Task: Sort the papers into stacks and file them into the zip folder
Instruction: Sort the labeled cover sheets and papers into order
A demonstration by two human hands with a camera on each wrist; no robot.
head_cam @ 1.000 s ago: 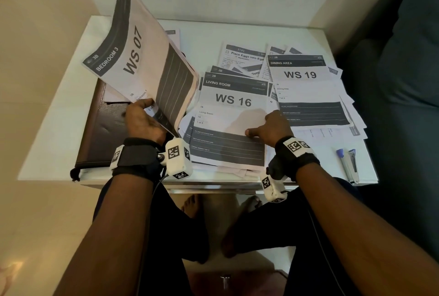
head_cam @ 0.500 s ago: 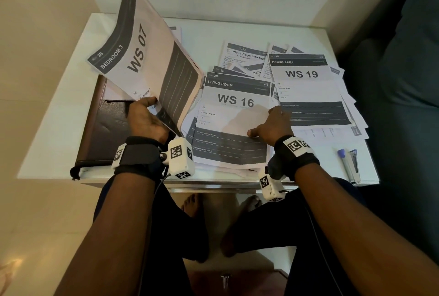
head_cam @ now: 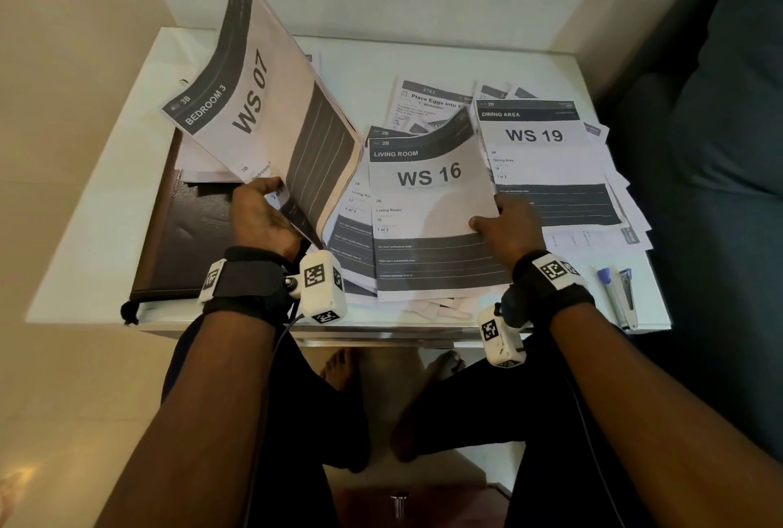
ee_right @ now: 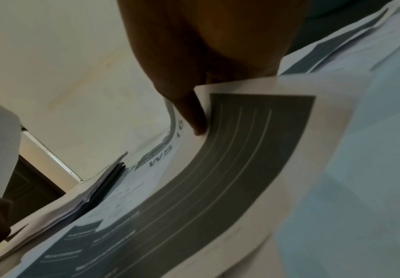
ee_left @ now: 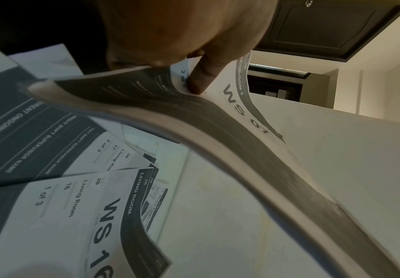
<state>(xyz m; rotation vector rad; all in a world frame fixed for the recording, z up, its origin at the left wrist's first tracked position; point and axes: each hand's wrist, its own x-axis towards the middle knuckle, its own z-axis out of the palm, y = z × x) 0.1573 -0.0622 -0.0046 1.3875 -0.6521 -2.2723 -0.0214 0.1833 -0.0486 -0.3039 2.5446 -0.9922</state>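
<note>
now: left hand grips ws 07 stack tilted up-left | right hand lifts ws 16 sheet

On my counter the zip folder lies at the left edge. The WS 07 stack stands tilted above it. Right of that is the WS 16 sheet on other sheets, then the WS 19 sheet. The stapler sits at the near right corner.
</note>
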